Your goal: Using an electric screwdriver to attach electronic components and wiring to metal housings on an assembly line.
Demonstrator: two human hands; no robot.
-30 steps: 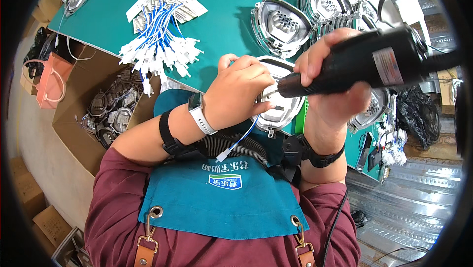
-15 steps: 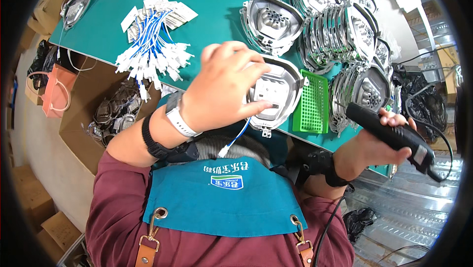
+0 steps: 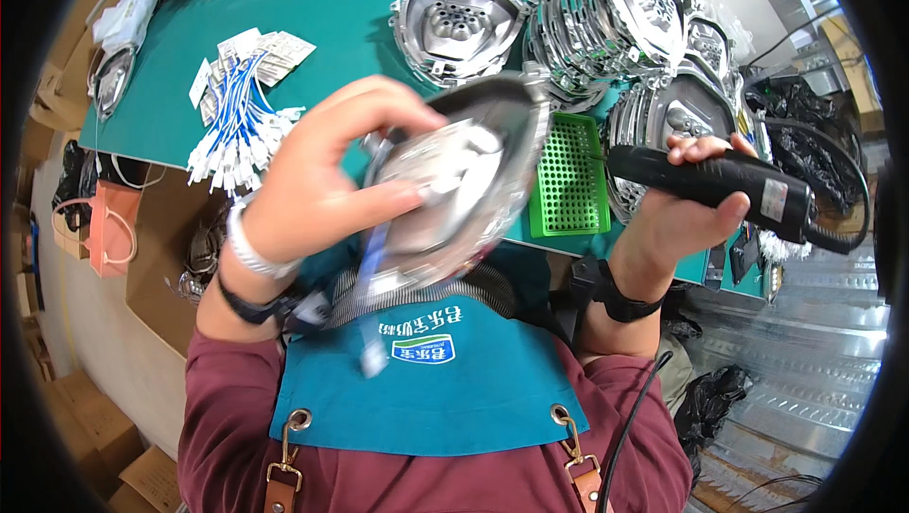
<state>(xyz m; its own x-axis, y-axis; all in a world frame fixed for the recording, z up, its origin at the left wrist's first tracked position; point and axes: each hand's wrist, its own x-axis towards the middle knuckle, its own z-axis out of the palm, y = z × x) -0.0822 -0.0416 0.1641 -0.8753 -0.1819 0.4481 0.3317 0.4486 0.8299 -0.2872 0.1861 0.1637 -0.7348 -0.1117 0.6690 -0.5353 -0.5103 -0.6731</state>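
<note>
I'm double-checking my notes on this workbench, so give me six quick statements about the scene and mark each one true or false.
1. The left hand holds a silver shell. True.
2. The tool is in the left hand. False: the right hand grips the black tool.
3. The tray is green. True.
4. The wires lie inside the tray. False: the wires lie on the table, left of the tray.
5. The apron is red. False: the apron is teal.
6. More shells are stacked on the table. True.
</note>
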